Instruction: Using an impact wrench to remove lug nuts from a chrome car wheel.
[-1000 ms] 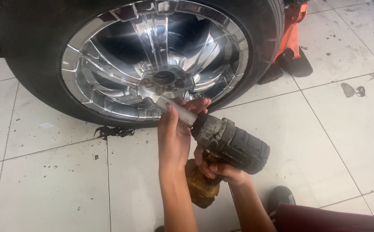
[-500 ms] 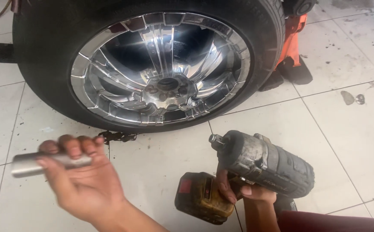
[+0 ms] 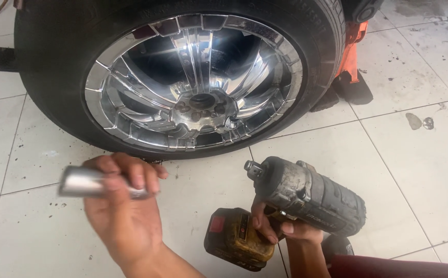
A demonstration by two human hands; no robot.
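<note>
Since the earlier picture my left hand [image 3: 123, 216] has drifted a little right, its fingers [image 3: 131, 172] closed around the long metal socket [image 3: 87, 183]. The chrome wheel [image 3: 193, 82] stands upright on the tiled floor [image 3: 414, 170]. My right hand [image 3: 280, 226] grips the impact wrench [image 3: 306, 193], its bare drive pointing towards the wheel.
</note>
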